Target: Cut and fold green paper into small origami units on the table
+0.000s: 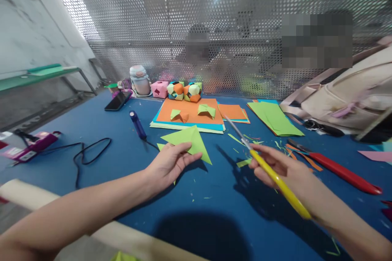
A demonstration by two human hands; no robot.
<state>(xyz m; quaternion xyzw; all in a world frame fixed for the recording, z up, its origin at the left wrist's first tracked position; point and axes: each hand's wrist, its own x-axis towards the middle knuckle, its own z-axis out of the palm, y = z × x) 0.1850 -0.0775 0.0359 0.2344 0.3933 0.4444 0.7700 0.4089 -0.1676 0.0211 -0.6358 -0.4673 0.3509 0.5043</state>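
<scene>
My left hand (171, 165) pinches a folded light-green sheet of paper (199, 142) between thumb and fingers, just above the blue table. The sheet has pointed corners, and some of it is hidden behind the hand. In my right hand (294, 175) are yellow-handled scissors (272, 175), their thin metal blades pointing up and to the left, away from the paper. Whether the blades are parted is hard to see. Narrow green paper scraps (244, 163) lie under and beside the right hand.
Orange sheets (190, 106) carry two small folded pieces. Behind them stand paper balls (192, 91), a pink paper cube (159, 89) and a bottle (140, 81). A corded blue tool (137, 125) and phone (118, 100) lie left; green sheets (272, 116), a red-handled tool (343, 171) and a bag (346, 85) right.
</scene>
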